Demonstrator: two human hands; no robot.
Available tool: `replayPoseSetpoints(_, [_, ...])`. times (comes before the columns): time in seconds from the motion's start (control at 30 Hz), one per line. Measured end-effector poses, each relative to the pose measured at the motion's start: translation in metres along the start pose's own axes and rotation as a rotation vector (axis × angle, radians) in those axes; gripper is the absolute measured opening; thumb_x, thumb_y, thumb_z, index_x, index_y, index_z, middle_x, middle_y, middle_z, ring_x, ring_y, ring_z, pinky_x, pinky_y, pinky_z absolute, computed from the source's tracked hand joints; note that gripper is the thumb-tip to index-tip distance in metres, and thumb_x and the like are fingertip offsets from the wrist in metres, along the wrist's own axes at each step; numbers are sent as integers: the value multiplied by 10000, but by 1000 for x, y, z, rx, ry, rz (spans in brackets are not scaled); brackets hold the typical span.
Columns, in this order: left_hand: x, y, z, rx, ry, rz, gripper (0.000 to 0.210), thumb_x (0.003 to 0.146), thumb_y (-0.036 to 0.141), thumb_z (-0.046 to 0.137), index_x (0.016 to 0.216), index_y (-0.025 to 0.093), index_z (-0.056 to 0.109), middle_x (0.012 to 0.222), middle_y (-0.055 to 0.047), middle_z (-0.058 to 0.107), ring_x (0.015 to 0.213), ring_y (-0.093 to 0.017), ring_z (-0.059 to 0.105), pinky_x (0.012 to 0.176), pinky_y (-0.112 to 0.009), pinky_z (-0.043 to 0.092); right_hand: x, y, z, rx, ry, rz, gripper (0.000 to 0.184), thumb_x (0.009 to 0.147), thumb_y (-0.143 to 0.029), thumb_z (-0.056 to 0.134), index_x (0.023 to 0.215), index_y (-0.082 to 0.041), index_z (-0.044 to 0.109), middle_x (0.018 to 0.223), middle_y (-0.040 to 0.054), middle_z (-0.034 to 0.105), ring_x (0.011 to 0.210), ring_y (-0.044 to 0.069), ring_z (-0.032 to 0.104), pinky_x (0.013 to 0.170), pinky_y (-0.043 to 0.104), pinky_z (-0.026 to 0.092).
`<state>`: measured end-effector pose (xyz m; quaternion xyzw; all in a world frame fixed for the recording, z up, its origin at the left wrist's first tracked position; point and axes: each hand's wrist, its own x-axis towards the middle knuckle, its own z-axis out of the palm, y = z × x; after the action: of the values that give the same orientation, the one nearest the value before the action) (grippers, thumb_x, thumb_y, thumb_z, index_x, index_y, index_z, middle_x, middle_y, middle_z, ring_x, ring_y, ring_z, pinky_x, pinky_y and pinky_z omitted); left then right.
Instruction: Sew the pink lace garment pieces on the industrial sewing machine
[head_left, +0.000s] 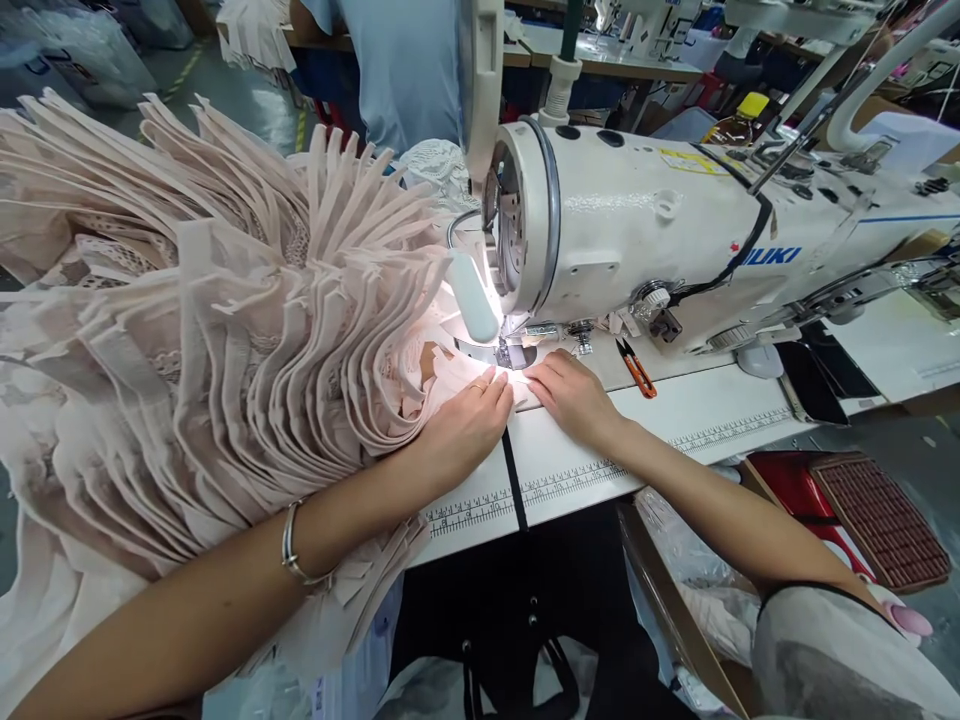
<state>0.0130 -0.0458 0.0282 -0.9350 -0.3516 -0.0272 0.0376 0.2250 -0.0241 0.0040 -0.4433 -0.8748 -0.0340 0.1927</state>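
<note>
My left hand [469, 425] lies at the front of the sewing machine [622, 215], fingers together and closed on the edge of a pale pink fabric piece [451, 378]. Opposite it, my right hand [574, 395] pinches the same fabric just right of the presser foot [511, 352]. The fingertips of both hands are close together, right in front of the needle area, under a bright lamp. What lies beneath the fingers is partly hidden. A thick stack of pale pink garment pieces [285, 370] with straps and lace rises beside my left forearm.
Orange-handled thread snips [636, 370] lie right of my right hand. A printed measuring scale [559, 485] and a black strip [514, 480] mark the white table's front edge. A cardboard box [660, 600] stands below right. Across the machine sits a person in blue [409, 75].
</note>
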Motion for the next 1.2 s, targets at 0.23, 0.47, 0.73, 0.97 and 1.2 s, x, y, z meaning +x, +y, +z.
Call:
replayPoseSetpoints(0.23, [-1,2,-3,-17,-22,15,427,988,6,313,1377,11,489,1450,-264,540,1405,-327,503,1096,-454,496,2,-5,-4,-148,-36,-26,272,1035,-244,462,848,-183,650,819,77,602,819,228,520,686,322,410])
replayPoseSetpoints(0.47, [-2,-3,-4,-42,-51,38,391,955,-28,344,1296,21,530,1425,-253,552,1400,-332,501,1062,-422,518,3,-7,-3,-239,-87,28,284,980,-90,402,822,-180,620,814,78,597,794,222,509,694,311,401])
replayPoseSetpoints(0.73, [1,0,-5,-22,-7,26,396,946,-48,306,1218,25,584,1346,-236,617,1326,-296,568,1076,-428,501,30,-17,-27,-345,-511,300,341,890,7,362,1077,-139,606,872,136,697,721,238,614,588,321,358])
replayPoseSetpoints(0.97, [6,-11,3,-234,71,-216,364,941,7,376,1207,66,619,1252,-186,685,1241,-279,625,1033,-428,539,44,-29,-12,-164,-518,360,297,1023,-249,339,1211,-131,537,857,126,724,756,267,641,636,331,342])
replayPoseSetpoints(1.2, [0,-7,13,-611,247,-195,548,885,-15,356,1338,171,602,1365,-70,670,1283,-209,623,1092,-390,523,31,-31,-6,-70,-387,421,245,922,-220,367,1080,-167,546,748,88,679,618,238,541,591,318,274])
